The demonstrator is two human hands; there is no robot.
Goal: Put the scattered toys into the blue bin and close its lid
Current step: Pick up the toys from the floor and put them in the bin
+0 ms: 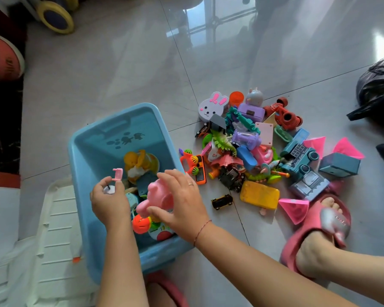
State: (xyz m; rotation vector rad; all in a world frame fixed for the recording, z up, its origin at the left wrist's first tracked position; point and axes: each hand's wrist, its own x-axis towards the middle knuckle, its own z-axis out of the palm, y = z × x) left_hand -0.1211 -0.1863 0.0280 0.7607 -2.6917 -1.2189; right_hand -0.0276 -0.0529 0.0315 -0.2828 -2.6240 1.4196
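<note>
The open blue bin point(91, 151) stands on the floor at lower left, with several toys inside, among them a yellow duck-like toy point(140, 165) and an orange ball point(141, 223). Both hands hover over the bin. My left hand point(110, 204) pinches a small pink piece point(118, 174) and also holds a small white round thing. My right hand point(182, 204) grips a pink plastic toy point(157, 199). The heap of scattered toys point(264, 149) lies on the tiles to the right of the bin: a bunny-face box point(212, 106), a red truck point(283, 113), a yellow case point(259, 194).
A white lid point(58, 235) lies flat to the left of the bin. A basketball point(2, 56) and a ride-on toy's wheel point(54, 17) sit at top left. A black plastic bag point(377, 91) is at right. My foot in a pink slipper point(319, 231) rests beside the heap.
</note>
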